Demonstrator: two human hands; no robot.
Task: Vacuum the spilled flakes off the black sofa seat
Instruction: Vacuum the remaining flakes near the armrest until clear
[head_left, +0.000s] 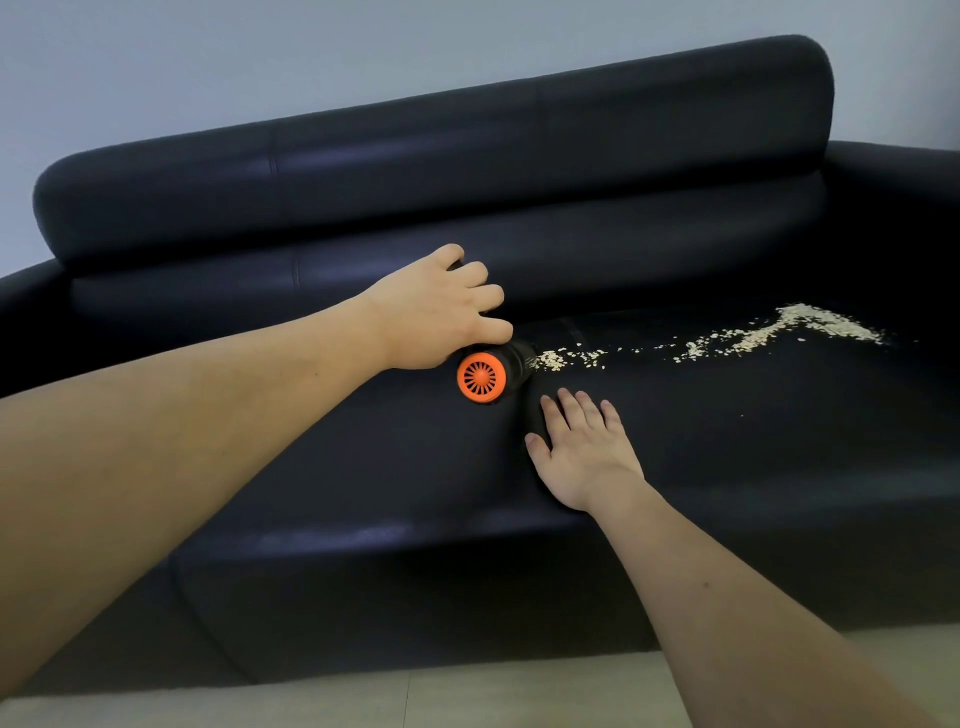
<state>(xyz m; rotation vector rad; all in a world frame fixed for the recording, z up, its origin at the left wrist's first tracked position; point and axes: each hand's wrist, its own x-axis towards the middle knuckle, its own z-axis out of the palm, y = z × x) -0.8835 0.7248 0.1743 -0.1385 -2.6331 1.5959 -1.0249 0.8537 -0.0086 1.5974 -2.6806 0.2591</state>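
Observation:
A trail of pale flakes (737, 338) runs across the black sofa seat (727, 441), thin at its left end and widening into a heap at the far right. My left hand (441, 312) is closed over a small black handheld vacuum (506, 364) with an orange vented end cap facing me. The vacuum's body lies on the seat, its far end touching the left end of the flake trail. My right hand (582, 452) rests flat on the seat, fingers spread, just in front of the vacuum and holding nothing.
The sofa's padded backrest (441, 171) rises behind the seat, and an armrest (898, 208) stands at the right. A seam between cushions runs beneath my right hand. Pale floor tiles (311, 701) show below the sofa's front edge.

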